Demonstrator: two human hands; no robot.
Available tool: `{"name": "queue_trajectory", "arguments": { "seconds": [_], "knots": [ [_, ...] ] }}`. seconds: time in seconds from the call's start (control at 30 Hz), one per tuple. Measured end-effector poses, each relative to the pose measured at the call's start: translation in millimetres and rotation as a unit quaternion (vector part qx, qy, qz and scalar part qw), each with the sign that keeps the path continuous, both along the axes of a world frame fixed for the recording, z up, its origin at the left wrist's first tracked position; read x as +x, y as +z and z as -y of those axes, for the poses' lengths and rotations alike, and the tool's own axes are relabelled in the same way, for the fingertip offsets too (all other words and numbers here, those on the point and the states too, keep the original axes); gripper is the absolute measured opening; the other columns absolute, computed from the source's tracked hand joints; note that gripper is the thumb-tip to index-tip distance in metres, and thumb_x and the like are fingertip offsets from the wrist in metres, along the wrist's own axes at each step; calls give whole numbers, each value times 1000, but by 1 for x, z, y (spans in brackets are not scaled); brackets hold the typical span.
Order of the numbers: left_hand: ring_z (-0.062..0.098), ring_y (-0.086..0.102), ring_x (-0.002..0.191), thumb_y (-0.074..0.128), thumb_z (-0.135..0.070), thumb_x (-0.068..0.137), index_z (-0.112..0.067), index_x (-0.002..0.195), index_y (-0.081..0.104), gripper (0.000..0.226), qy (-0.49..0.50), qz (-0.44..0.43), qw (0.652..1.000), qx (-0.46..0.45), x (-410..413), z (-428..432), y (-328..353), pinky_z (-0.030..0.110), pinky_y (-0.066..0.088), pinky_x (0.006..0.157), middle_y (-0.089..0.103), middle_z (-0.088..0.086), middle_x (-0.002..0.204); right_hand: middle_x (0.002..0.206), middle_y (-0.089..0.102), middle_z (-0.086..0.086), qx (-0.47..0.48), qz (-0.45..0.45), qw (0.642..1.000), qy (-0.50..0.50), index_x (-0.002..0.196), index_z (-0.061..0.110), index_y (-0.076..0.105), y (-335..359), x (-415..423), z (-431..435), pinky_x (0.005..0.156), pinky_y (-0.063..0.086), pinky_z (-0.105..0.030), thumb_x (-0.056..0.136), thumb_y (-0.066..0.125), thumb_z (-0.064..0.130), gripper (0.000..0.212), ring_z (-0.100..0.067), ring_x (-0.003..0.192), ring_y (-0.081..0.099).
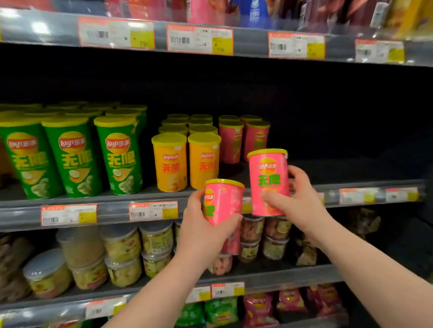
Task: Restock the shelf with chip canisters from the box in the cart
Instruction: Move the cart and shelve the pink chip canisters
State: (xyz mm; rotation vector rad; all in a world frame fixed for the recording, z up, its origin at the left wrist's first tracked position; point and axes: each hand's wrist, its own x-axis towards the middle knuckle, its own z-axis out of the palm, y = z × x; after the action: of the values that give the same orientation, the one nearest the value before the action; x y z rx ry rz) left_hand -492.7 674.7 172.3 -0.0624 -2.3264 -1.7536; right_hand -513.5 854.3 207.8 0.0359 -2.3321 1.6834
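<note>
Supermarket shelving fills the view, and the middle shelf (114, 197) carries chip canisters, with price labels (153, 210) along its front rail. Each hand holds one short pink canister in front of this rail. The left hand (202, 227) has its fingers (231, 219) curled round the left pink canister (223, 202), which leans a little to the right. The right hand (301, 198) has its fingers (298, 174) clamped round the right pink canister (268, 183), which is upright and held higher. Beyond the fingers, deeper on the shelf, are the standing pink canisters (244, 141). To the left of the fingers are orange canisters (186, 161), and further left tall green canisters (72, 159). The box and the cart are not in view.

I judge that the step in hand is the placing of this pair. The next move probably asks to lift the right canister over the rail and set it flat before the standing pink ones, label forward. The fingers should let go only when its base rests on the board. The left canister must first be turned upright, and it should not knock the orange row.
</note>
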Motion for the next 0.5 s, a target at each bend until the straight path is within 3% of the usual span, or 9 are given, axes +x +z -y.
{"name": "queue_trajectory", "arguments": {
  "seconds": [0.1, 0.2, 0.37, 0.5],
  "knots": [
    [-4, 54, 83, 76, -34, 75, -41, 118, 28, 64, 13, -8, 1000, 15, -3, -2, 9, 18, 45, 64, 48, -21, 97, 118, 52, 4, 22, -13, 1000, 0, 145, 21, 25, 11, -31, -4, 75, 49, -23, 79, 74, 20, 82, -11, 98, 56],
    [-1, 57, 86, 76, -33, 75, -41, 120, 28, 66, 38, -9, 999, 34, -7, -4, 16, 21, 49, 70, 52, -20, 101, 120, 51, 5, 10, -8, 1000, 14, 147, 20, 25, 18, -62, -5, 98, 46, -37, 77, 76, 19, 86, -15, 108, 55],
    [-2, 57, 86, 77, -28, 76, -42, 117, 29, 64, 88, -24, 995, 46, -13, -7, 19, 19, 47, 68, 51, -22, 99, 116, 58, -1, -4, -7, 997, 78, 135, 19, 41, 17, -108, -2, 86, 44, -28, 77, 74, 8, 67, -14, 98, 57],
    [-7, 53, 84, 77, -25, 76, -43, 107, 32, 57, 123, -36, 991, 43, -15, -8, 20, 15, 45, 68, 48, -26, 95, 125, 57, -2, -15, 6, 994, 106, 136, 19, 41, 13, -140, 2, 94, 44, -33, 78, 74, 7, 68, -20, 112, 56]
  ]
}}
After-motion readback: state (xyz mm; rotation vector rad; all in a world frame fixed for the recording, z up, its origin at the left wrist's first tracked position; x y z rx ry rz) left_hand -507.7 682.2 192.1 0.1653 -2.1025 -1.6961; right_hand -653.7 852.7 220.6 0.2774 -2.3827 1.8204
